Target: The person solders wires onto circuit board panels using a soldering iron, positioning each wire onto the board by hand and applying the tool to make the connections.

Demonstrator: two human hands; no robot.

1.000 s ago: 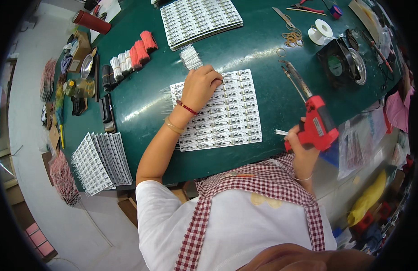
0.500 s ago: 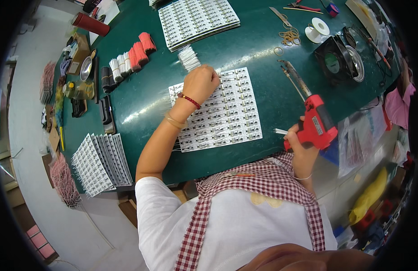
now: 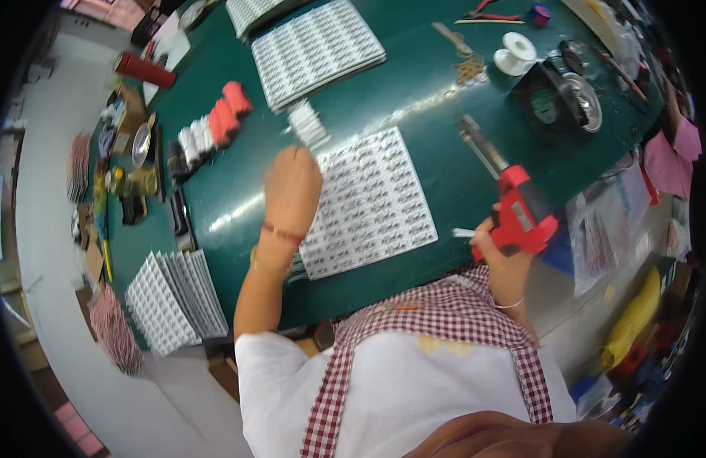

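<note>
A panel of small circuit boards (image 3: pixel 372 202) lies on the green table in front of me, with thin wires along its left edge. My left hand (image 3: pixel 293 185), blurred, is over the panel's upper left edge. Its fingers are curled closed, and whatever is in them is hidden. My right hand (image 3: pixel 504 263) grips a red soldering gun (image 3: pixel 524 215) right of the panel, the tip pointing away from me. A few white wires (image 3: pixel 464 233) stick out from between that hand's fingers. Just beyond my left hand lies a bundle of white wires (image 3: pixel 308 124).
Stacked board panels (image 3: pixel 318 49) lie at the back, and more panels (image 3: pixel 173 301) stand at the left edge. Red wire bundles (image 3: pixel 229 114) lie far left. A solder spool (image 3: pixel 514 53), rubber bands (image 3: pixel 470 72) and a black fan (image 3: pixel 547 99) are at the right.
My left hand has drawn back left and toward me from the panel's top edge. The view has shifted somewhat. My right hand still holds the soldering gun and wires.
</note>
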